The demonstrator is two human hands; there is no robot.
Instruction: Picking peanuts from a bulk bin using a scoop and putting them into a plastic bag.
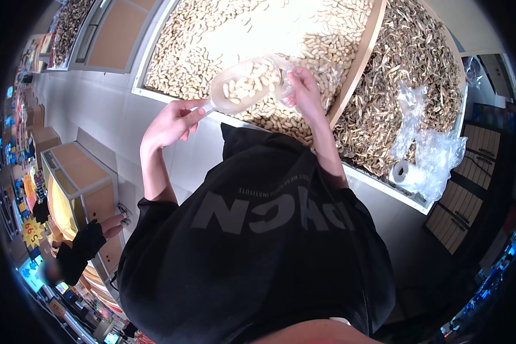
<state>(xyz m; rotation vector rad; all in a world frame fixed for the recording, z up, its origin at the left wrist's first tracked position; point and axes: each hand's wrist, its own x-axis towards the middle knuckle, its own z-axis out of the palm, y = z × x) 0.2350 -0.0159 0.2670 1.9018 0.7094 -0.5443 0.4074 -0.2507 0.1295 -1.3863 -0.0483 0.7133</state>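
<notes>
My left hand [172,124] grips the handle of a clear plastic scoop [228,105], which holds a load of unshelled peanuts [251,84]. The scoop's front end is at the mouth of a clear plastic bag [284,64]. My right hand [303,90] pinches the bag near its opening. Below and around both hands lies a wide bin of unshelled peanuts [180,60], brightly lit at its middle. How much the bag holds cannot be told against the peanuts behind it.
A wooden divider [357,64] separates the peanuts from a bin of dried, dark strips [404,56]. On that bin's near corner lie a roll of plastic bags [402,172] and loose clear film [438,150]. A person [84,245] stands beside a display counter [81,172] at the left.
</notes>
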